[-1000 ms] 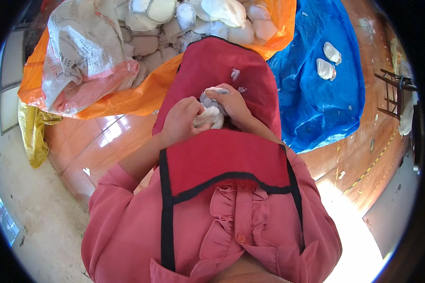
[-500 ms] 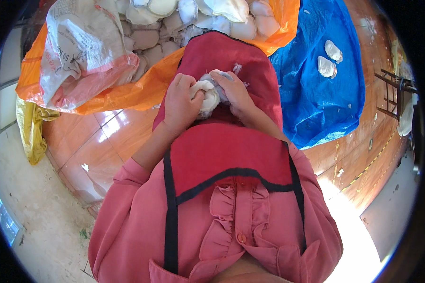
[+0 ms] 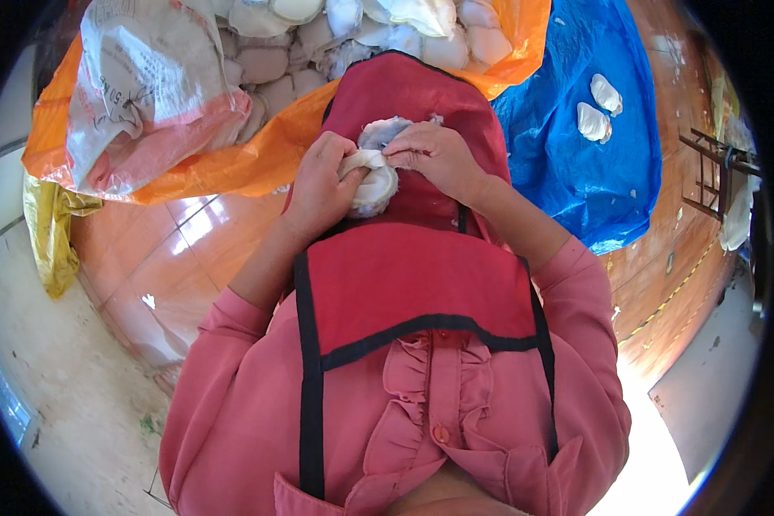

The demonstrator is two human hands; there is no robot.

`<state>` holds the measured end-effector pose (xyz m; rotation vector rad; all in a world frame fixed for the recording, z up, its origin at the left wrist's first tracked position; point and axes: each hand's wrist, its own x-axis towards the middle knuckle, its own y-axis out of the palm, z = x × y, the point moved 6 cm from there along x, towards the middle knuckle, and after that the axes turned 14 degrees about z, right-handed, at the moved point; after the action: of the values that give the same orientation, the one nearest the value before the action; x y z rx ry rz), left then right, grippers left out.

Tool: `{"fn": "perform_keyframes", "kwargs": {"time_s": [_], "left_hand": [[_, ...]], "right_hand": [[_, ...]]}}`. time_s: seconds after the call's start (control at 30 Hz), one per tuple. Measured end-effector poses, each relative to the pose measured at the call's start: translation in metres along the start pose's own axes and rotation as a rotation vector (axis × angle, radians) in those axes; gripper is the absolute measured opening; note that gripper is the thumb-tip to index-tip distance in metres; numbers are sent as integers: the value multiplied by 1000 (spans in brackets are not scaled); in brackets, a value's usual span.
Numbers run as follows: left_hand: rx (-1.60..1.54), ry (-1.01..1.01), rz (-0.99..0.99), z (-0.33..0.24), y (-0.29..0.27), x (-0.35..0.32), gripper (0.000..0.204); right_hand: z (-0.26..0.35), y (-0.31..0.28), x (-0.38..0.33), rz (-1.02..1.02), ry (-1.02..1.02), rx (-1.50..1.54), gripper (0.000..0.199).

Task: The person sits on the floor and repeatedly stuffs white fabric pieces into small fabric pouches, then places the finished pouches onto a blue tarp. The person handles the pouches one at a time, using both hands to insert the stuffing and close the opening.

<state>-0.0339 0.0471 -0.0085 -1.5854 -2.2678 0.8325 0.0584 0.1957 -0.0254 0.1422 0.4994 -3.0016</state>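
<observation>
Over my red apron [image 3: 421, 275], both hands work one pale, fluffy white lump [image 3: 375, 182]. My left hand [image 3: 322, 185] grips its left side with fingers curled around it. My right hand [image 3: 434, 155] pinches its top edge from the right. A greyish fuzzy tuft [image 3: 380, 131] lies on the apron just beyond the hands. My pink sleeves come in from the lower edge.
An orange sheet [image 3: 258, 155] ahead carries a heap of pale lumps [image 3: 353, 34] and a white-and-pink sack [image 3: 146, 103]. A blue tarp [image 3: 576, 163] at right bears two white pieces [image 3: 598, 107]. Yellow bag [image 3: 52, 232] at left, shiny tiled floor [image 3: 198, 249] below.
Both hands and the white lump have shifted slightly farther up the apron, and the right hand now pinches the lump's top edge.
</observation>
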Motion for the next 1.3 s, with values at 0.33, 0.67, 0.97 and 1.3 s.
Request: {"fn": "perform_keyframes", "kwargs": {"time_s": [0.33, 0.67, 0.97, 1.3], "left_hand": [[29, 256, -48, -7, 5, -6, 26], [68, 353, -39, -7, 3, -8, 29], [3, 150, -73, -2, 6, -16, 28], [-84, -127, -16, -1, 7, -21, 13]], "right_hand": [[22, -6, 16, 168, -175, -443, 17], [48, -1, 36, 195, -417, -625, 16], [28, 13, 28, 165, -239, -444, 17], [16, 28, 13, -252, -183, -424, 20]]}}
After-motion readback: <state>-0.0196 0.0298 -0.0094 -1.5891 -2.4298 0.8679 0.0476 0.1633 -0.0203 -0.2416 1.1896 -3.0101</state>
